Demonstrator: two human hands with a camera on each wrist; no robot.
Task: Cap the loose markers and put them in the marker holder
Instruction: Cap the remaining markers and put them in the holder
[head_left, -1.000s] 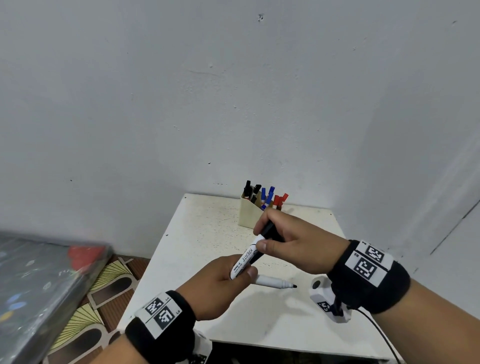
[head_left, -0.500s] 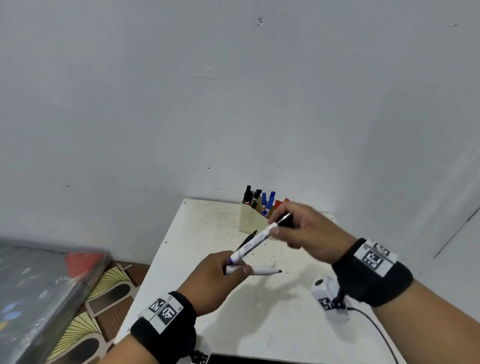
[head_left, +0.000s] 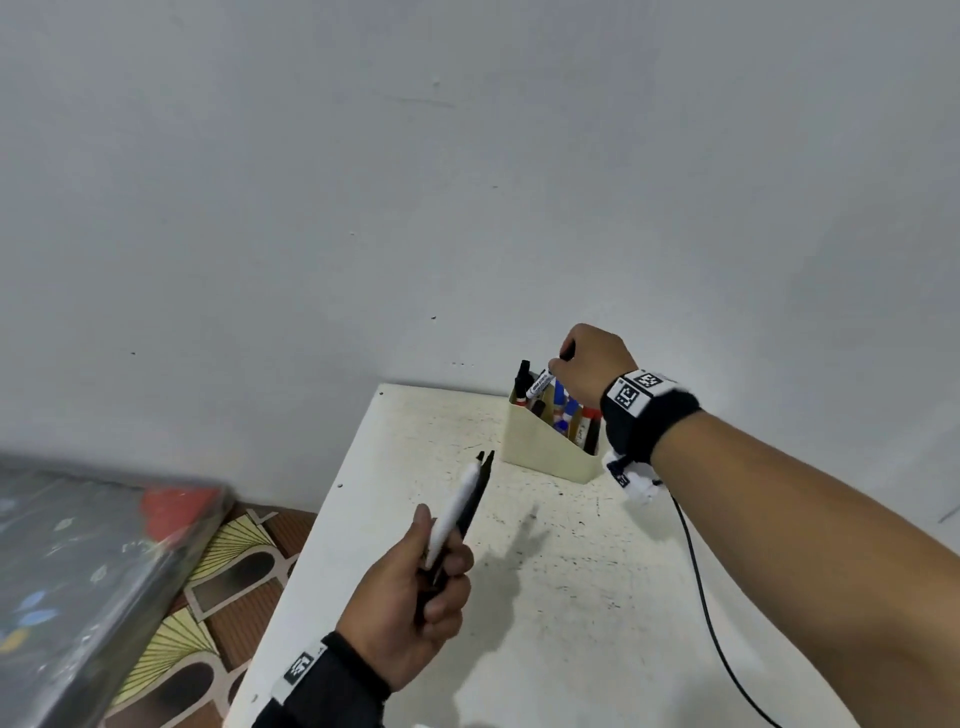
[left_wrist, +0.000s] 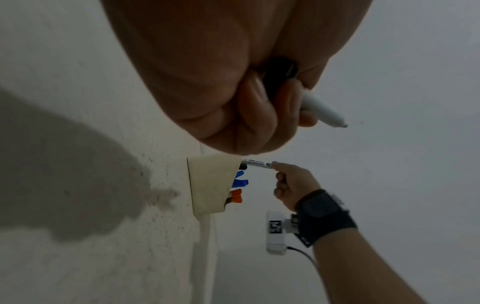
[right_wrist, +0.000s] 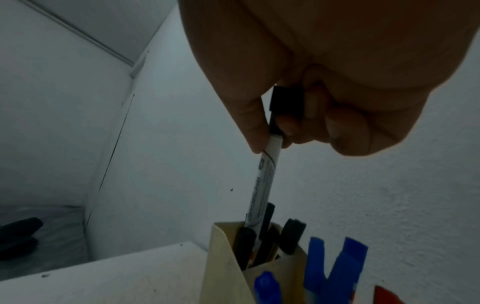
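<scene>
My right hand (head_left: 560, 364) pinches a white marker with a black cap (head_left: 540, 383) by its cap end. Its lower end is inside the back compartment of the cream marker holder (head_left: 550, 457), among black-capped markers (right_wrist: 292, 236). In the right wrist view the marker (right_wrist: 267, 176) slants down into the holder (right_wrist: 223, 267). My left hand (head_left: 441, 551) hovers over the table and grips an uncapped white marker (head_left: 456, 506) with its tip pointing away. A slim black piece (head_left: 477, 499) lies alongside it in the same grip. In the left wrist view my fingers curl round that marker (left_wrist: 322, 112).
The holder stands at the far edge of the speckled white table (head_left: 545, 613), against the wall, and also holds blue-capped (right_wrist: 337, 265) and red-capped (head_left: 591, 414) markers. A black cable (head_left: 701, 587) trails from my right wrist. A grey wrapped bundle (head_left: 78, 571) lies at left, over the patterned floor (head_left: 208, 577).
My right hand carried the capped marker away from my left hand, back to the holder, and lowered its end in. My left hand kept the uncapped marker and swung its tip forward.
</scene>
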